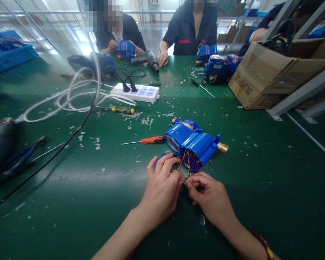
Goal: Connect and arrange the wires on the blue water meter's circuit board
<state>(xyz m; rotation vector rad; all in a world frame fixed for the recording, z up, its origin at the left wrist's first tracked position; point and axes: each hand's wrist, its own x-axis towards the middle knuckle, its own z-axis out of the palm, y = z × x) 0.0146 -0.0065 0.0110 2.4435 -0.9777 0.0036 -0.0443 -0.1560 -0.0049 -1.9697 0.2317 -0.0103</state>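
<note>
Near-edge centre of the worktop (260,187): left hand (162,189) and right hand (212,196) meet fingertip to fingertip.
Left hand: fingers curled, thumb and forefinger closed on the wires (188,162).
Right hand: thumb and forefinger pressed together against the left fingertips; the pinched part is too small to identify.
Blue meter housing (193,142): lies on the worktop centre, just beyond both hands, with its open side toward them.
Wires: a red, blue and yellow bundle that hangs out of the housing and reaches the left fingertips.
Brass fitting (222,147): projects from the right end of the housing.
Orange screwdriver (153,140): flat on the worktop, with its handle touching the left end of the housing.
Power strip (140,92): toward the far edge, with two black plugs inserted.
Cardboard box (260,76): far right corner, tilted on its side.
Co-workers: three people seated along the far edge, handling blue housings.
Surface: white shavings scattered across the centre.
</note>
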